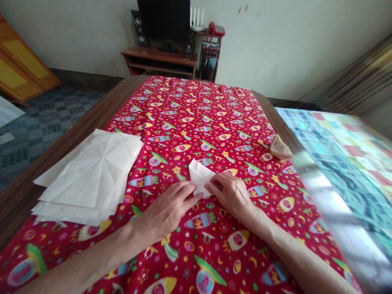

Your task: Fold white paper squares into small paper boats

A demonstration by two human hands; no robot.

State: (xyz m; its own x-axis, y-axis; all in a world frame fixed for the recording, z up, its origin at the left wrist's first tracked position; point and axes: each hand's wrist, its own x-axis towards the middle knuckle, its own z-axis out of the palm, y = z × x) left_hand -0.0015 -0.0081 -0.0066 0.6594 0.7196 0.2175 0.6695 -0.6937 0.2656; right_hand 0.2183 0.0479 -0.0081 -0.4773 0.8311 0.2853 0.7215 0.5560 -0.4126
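A small folded white paper point(199, 176) lies on the red patterned tablecloth point(196, 118) in the middle of the table. My left hand point(169, 208) rests flat beside it, fingertips pressing on the paper's lower left edge. My right hand point(230, 192) has its fingers curled and pinched on the paper's right edge. Part of the paper is hidden under my fingers.
A stack of creased white sheets point(92, 175) lies at the left of the cloth. A small folded tan paper shape point(280, 148) sits near the right edge. A bright quilt point(343, 163) borders the table on the right. A TV stand point(161, 59) stands against the far wall.
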